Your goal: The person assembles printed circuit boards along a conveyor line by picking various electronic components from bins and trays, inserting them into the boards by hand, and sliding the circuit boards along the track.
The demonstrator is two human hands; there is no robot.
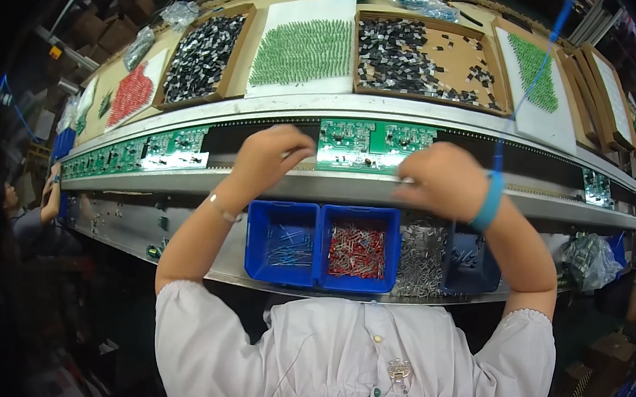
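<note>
A white blouse (pixel 353 360) fills the foreground as the left hand (pixel 267 156) and right hand (pixel 440 180), fingers curled narrow, meet a green circuit board (pixel 372 144) on the conveyor rail (pixel 319 186). Whether either holds a part cannot be told. Blue bins (pixel 321 246) sit below; component trays (pixel 428 61) line the shelf above.
</note>
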